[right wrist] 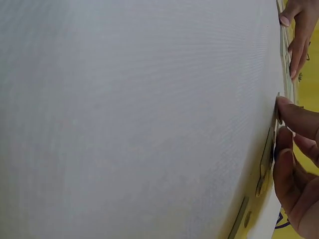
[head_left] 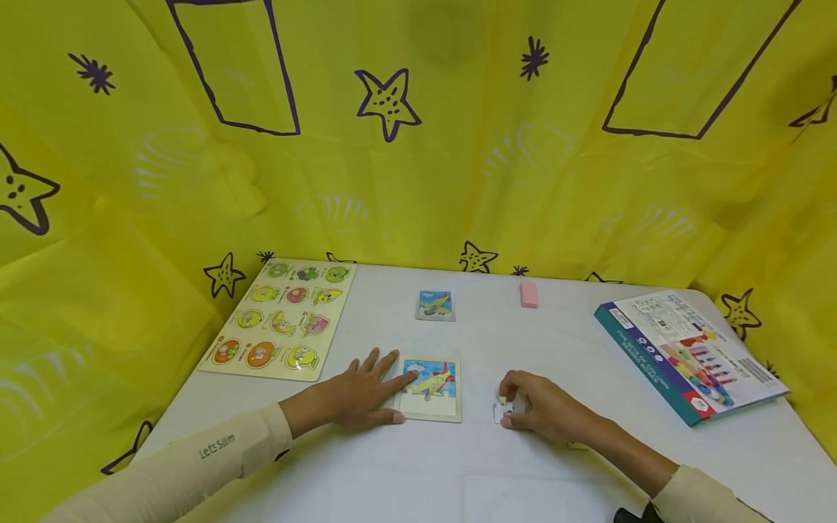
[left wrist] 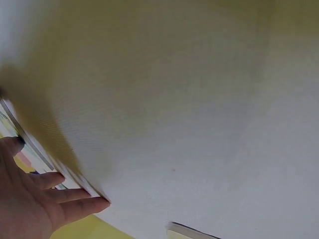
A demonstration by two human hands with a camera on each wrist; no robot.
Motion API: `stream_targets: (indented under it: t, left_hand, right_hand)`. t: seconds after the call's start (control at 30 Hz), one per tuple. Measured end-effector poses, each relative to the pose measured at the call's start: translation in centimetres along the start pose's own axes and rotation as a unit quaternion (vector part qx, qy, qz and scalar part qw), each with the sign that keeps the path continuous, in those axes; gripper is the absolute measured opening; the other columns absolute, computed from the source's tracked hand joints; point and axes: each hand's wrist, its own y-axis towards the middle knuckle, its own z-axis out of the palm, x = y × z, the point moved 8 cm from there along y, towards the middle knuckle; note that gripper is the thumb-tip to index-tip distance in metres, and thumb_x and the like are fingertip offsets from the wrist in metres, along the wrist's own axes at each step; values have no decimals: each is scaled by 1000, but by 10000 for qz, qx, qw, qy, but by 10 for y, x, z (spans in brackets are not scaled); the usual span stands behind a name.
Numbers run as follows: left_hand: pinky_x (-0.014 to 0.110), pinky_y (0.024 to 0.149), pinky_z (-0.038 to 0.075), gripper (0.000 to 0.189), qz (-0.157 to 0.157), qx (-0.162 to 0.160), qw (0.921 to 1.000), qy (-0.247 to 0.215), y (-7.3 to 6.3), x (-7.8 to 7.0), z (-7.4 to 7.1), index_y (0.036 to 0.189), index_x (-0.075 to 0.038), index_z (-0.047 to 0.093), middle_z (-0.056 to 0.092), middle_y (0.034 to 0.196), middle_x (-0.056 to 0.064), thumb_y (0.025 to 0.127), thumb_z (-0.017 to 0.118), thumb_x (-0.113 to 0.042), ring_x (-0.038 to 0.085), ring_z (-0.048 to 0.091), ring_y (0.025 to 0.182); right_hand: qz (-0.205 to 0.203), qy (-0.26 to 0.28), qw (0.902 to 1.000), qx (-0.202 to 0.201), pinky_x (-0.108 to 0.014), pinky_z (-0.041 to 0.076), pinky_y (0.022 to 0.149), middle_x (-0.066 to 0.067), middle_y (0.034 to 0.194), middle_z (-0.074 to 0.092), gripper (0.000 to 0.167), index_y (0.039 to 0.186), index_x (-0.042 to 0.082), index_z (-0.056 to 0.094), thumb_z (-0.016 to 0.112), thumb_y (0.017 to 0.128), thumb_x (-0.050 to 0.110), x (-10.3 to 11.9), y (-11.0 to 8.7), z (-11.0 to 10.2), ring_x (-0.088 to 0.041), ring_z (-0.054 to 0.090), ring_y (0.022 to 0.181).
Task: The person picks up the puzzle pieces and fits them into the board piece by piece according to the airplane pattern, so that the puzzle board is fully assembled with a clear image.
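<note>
A small jigsaw tray [head_left: 431, 405] lies on the white table, its upper part filled with an airplane picture and its lower part bare. My left hand [head_left: 366, 392] rests at the tray's left edge, fingers spread and the index finger reaching over the picture. To the right of the tray, my right hand [head_left: 546, 408] pinches a small jigsaw piece [head_left: 500, 412] between thumb and fingers, close to the tabletop. In the right wrist view, more flat pieces [right wrist: 265, 157] lie beside that hand, partly hidden by it.
Behind the tray sits a small airplane picture card [head_left: 436, 306]. A pink block [head_left: 529, 295] is at the back. On the left lies a fruit puzzle board [head_left: 277, 319]; on the right, a beaded-column box [head_left: 693, 356]. Yellow curtain [head_left: 445, 181] surrounds the table.
</note>
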Motion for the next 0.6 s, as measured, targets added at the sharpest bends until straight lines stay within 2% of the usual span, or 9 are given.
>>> stream_targets:
  t: [0.2,0.33,0.6]
  left_hand:
    - [70,109,32,74,22,-32,10000,-43,0,-2,-2,160,-29,25,18,166,22,98,45,-64,56,20,147]
    - [71,108,32,74,21,-40,10000,-48,0,-2,-2,160,-29,26,19,166,22,99,45,-64,56,20,147]
    - [73,107,31,73,-43,6,9999,-147,-1,-1,-1,160,-29,25,17,166,22,99,46,-63,58,18,147]
  right_hand:
    - [-339,366,9978,438,-20,44,59,2,96,62,24,112,15,59,73,93,19,4,-1,4,-6,52,65]
    - [-371,587,9959,582,-20,46,57,0,95,60,26,117,13,60,71,94,19,4,-1,6,-4,53,62]
    - [-357,567,9967,449,-19,43,58,5,83,60,13,99,18,66,74,92,24,4,0,7,-5,51,67]
